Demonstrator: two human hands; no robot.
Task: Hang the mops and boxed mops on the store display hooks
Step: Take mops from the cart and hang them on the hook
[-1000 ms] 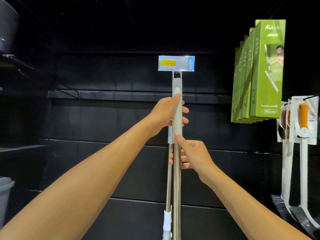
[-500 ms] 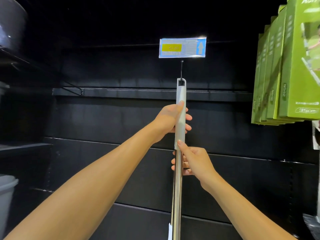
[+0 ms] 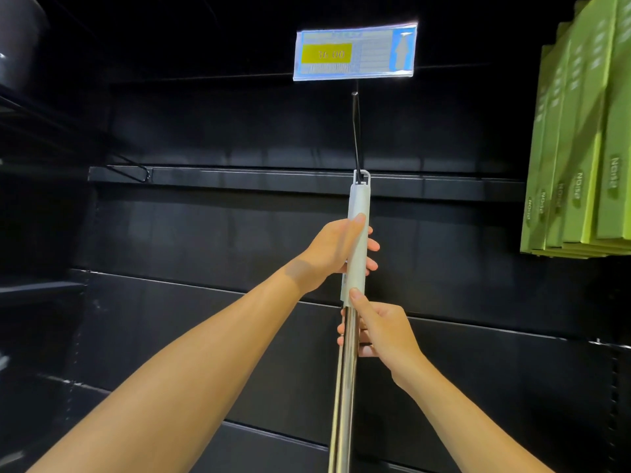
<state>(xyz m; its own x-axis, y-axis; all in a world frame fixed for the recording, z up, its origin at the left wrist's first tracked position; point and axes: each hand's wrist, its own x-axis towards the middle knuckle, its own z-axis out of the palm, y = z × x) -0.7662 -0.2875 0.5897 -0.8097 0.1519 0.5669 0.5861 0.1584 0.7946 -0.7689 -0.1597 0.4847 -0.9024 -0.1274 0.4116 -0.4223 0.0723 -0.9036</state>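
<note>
A mop [image 3: 359,216] with a grey grip and a shiny steel pole stands upright in the middle. Its top loop sits on the black display hook [image 3: 356,131], far back along the hook towards the wall. My left hand [image 3: 336,249] grips the grey part of the handle, thumb lying up along it. Just below, my right hand [image 3: 379,331] holds the steel pole where it meets the grey grip. The mop head is out of view below. Green boxed mops [image 3: 580,148] hang in a row at the right.
A price tag [image 3: 355,51] with a yellow label hangs at the hook's front end. An empty black hook [image 3: 131,169] sticks out at the left. Black back panels and a rail [image 3: 239,177] run behind. A dark round object [image 3: 17,42] sits at top left.
The mop's loop has slid back along the hook away from the price tag, towards the wall. The view has moved closer and up, so the boxes have shifted right.
</note>
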